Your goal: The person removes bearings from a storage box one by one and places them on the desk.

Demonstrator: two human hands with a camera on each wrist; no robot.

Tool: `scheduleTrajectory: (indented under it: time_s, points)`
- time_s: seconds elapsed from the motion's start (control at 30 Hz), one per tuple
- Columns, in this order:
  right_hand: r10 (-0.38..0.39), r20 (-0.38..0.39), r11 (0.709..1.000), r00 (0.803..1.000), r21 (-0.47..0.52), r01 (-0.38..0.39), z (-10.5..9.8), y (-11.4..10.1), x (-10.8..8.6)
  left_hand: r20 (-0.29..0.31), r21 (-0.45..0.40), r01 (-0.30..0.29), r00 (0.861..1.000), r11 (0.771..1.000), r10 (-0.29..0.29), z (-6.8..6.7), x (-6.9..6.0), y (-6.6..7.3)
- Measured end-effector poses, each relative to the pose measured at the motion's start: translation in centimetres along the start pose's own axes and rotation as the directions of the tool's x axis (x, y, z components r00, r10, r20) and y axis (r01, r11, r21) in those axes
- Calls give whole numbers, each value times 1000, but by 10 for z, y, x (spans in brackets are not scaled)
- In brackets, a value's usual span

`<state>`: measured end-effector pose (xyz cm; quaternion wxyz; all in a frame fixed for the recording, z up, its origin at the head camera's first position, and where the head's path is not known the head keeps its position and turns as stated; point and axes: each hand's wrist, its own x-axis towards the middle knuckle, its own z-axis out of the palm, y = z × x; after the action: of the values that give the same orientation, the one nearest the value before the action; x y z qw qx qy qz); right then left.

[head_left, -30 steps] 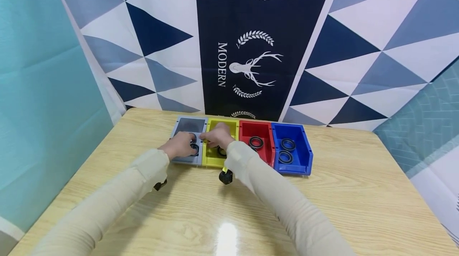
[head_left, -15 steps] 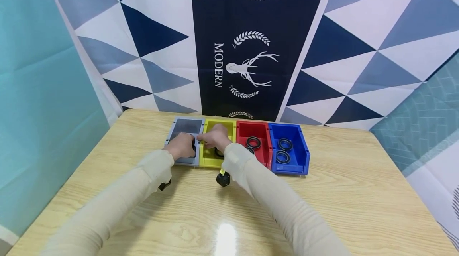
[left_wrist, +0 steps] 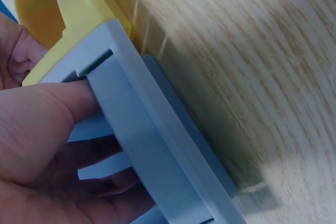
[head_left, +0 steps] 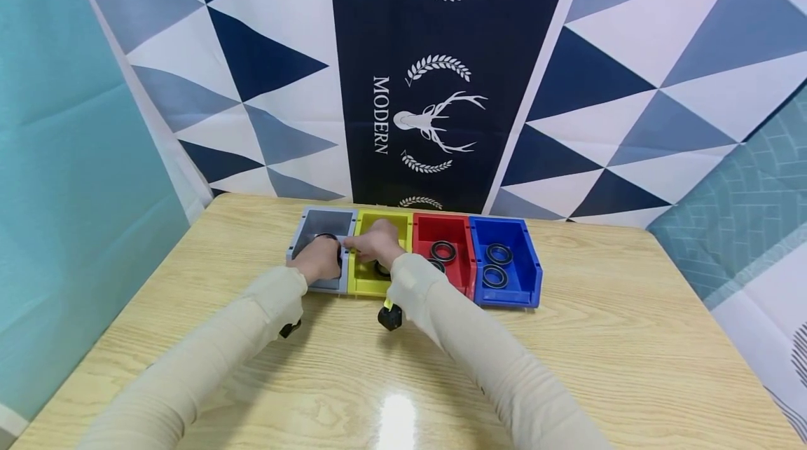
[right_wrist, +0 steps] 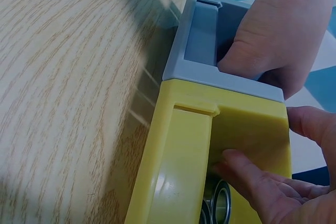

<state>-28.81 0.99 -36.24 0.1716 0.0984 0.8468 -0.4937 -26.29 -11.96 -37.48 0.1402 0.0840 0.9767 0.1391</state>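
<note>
My left hand [head_left: 319, 258] reaches down into the grey bin [head_left: 329, 220], its fingertips hidden behind the front wall in the left wrist view. A dark bearing [head_left: 326, 235] shows at the far side of that hand; whether the fingers hold it is not visible. My right hand [head_left: 378, 242] grips the side wall of the yellow bin [right_wrist: 178, 171] where it meets the grey one. Its thumb is at the wall's edge, and the other fingers reach inside. Bearings [right_wrist: 222, 203] lie in the yellow bin just below these fingers.
Right of the yellow bin, a red bin [head_left: 435, 224] holds bearings [head_left: 443, 251], and a blue bin [head_left: 501, 229] holds two bearings [head_left: 494, 276]. The bins stand side by side near the back of the wooden table [head_left: 599, 338], before a patterned cloth [head_left: 429, 176].
My left hand has gone deeper into the grey bin, and its fingers have dropped out of sight in the head view. The right hand stays at the yellow bin's wall. The head view has shifted slightly.
</note>
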Motion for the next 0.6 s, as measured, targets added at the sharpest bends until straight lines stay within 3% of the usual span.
scheduleTrajectory:
  time_s: [0.43,0.6]
  points:
    - [-22,-1,1000,1000,-18,22,6,-4,-1,9,-37,54,999,998,-54,0,3,-3]
    - [-18,-15,999,1000,-38,18,2,1,0,25,31,31,999,999,-32,2,3,-3]
